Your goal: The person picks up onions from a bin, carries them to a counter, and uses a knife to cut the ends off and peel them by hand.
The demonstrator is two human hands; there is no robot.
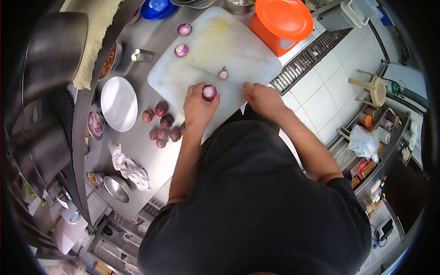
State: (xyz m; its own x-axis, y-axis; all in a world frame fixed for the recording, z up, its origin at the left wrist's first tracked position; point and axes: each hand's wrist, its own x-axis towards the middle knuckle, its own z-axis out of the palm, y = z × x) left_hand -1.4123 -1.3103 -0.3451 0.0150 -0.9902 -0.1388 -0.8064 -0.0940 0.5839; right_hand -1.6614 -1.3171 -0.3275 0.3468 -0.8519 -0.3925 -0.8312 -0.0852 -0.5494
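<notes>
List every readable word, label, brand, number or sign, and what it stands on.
No text can be read.
Orange plastic scale with round top: any dial markings too blurred.
Translucent plastic bag with bluish patches: any print too small and blurred.
White rectangular cutting board: no lettering visible.

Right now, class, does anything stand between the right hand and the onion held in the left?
The left thumb does: it lies on the side of the onion facing the right hand. The small piece lies off to one side.

cutting board [215,52] leaves room — orange bowl [285,19] blocks far-right.
</notes>
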